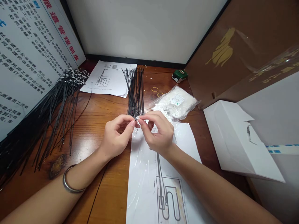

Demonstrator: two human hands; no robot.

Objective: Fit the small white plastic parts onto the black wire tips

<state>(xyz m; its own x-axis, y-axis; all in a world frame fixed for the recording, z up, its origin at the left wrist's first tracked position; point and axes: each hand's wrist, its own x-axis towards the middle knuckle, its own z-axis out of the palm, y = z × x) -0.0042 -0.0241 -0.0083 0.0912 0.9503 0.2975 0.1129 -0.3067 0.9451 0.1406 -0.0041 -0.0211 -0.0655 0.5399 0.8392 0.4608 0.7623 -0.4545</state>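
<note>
Your left hand [116, 135] and right hand [161, 130] nearly meet, both pinching a small piece [137, 118] too tiny to identify. It sits between them, by the wires' [135, 93] near end; the bag [183, 98] lies just past your right hand.

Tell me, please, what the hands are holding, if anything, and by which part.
The left hand and right hand appear to pinch a small white piece of unclear shape; which part of it each grip takes cannot be told.

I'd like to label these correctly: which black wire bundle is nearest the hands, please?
The middle bundle, just beyond the left hand and right hand; the white-tipped left bundle lies farther away.
</note>
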